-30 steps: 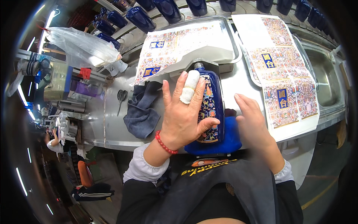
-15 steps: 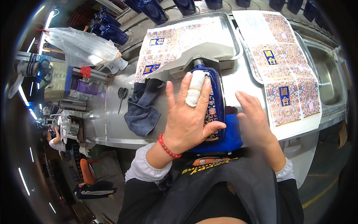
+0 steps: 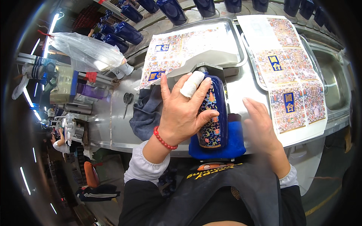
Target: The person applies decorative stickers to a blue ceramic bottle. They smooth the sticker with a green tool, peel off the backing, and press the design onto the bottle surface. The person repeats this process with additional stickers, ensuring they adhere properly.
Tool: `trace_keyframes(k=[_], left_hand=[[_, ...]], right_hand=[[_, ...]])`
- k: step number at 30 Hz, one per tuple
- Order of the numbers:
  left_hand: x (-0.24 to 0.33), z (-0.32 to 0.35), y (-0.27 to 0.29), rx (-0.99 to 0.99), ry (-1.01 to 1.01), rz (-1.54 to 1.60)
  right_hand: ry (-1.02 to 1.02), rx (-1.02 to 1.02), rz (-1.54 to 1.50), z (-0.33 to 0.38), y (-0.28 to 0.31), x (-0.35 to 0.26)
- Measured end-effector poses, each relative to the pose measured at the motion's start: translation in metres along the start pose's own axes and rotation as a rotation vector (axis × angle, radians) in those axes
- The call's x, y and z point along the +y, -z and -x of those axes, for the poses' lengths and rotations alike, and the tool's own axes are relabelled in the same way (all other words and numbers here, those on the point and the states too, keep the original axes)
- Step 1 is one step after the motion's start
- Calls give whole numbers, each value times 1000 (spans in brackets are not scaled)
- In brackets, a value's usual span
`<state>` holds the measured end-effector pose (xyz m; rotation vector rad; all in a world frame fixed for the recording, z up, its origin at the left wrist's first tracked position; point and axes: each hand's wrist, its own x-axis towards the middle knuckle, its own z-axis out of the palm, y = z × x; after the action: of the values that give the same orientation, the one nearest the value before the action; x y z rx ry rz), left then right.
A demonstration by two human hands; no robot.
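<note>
A dark blue bottle [image 3: 223,109] with a flowered, gold-edged panel lies on its back, its neck toward the far side. Under its near end is a bright blue cloth pad [image 3: 237,141], and its neck sits by a metal holder. My left hand [image 3: 180,109] is spread, palm down, over the bottle's left side; thumb and fingertips lie across the panel, hiding part of it. One finger wears a white wrap, and red beads circle the wrist. To the right of the bottle, apart from it, my right hand [image 3: 262,126] has its fingers stretched out, slightly blurred, holding nothing.
Printed sheets [image 3: 166,56] lie on a metal tray at the far left, and more sheets [image 3: 288,75] at right beside a sink [image 3: 335,81]. A dark cloth [image 3: 145,116] and black scissors [image 3: 128,101] are left. Blue bottles [image 3: 171,11] line the back.
My left hand has slid left across the bottle, uncovering more of the flowered panel. My right hand stays beside the bottle. The whole view has shifted slightly.
</note>
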<state>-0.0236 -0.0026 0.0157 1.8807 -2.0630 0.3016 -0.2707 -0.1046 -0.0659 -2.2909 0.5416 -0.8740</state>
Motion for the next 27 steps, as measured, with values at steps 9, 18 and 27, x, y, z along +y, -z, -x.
trace_keyframes(k=[9, 18, 27], left_hand=[[0, -4, 1, 14, -34, -17], [-4, 3, 2, 65, 45, 111], [0, -4, -3, 41, -16, 17]], right_hand=[[-8, -8, -1, -1, 0, 2], [-10, 5, -4, -1, 4, 4], [-7, -17, -16, -3, 2, 3]])
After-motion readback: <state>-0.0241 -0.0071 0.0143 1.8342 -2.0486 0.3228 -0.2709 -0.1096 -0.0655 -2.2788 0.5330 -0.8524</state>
